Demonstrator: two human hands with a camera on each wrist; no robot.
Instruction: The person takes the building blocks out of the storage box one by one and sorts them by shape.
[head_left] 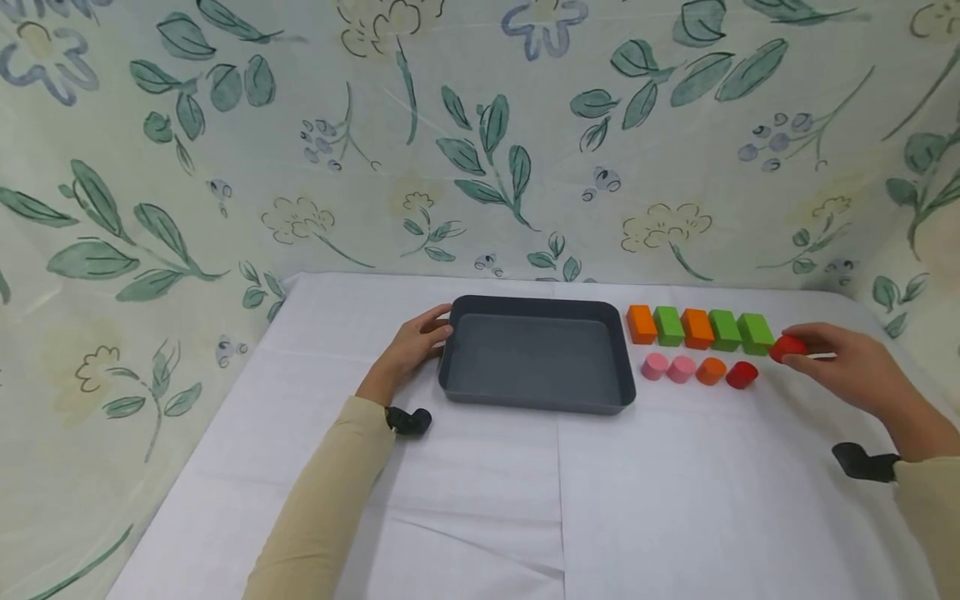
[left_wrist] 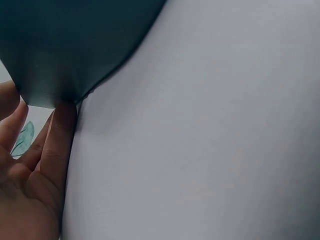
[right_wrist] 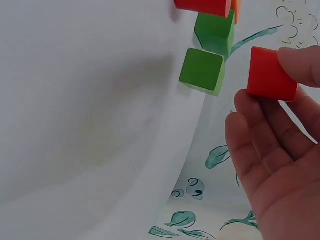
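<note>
My right hand (head_left: 855, 367) pinches a red cylindrical block (right_wrist: 271, 75) between thumb and fingertips. In the head view it is at the right end of the block rows, beside the last green block (head_left: 754, 333). My left hand (head_left: 411, 350) touches the left side of a dark grey rectangular tray (head_left: 536, 402), its fingers (left_wrist: 59, 137) fairly straight against the outer wall in the left wrist view. Nothing lies inside the tray.
Right of the tray, a back row holds orange blocks (head_left: 641, 325) and green ones. In front of it stand pink cylinders (head_left: 655, 367), an orange cylinder (head_left: 711, 372) and another red cylinder (head_left: 742, 375). A white cloth (head_left: 480, 500) covers the table; floral fabric (head_left: 480, 150) hangs behind.
</note>
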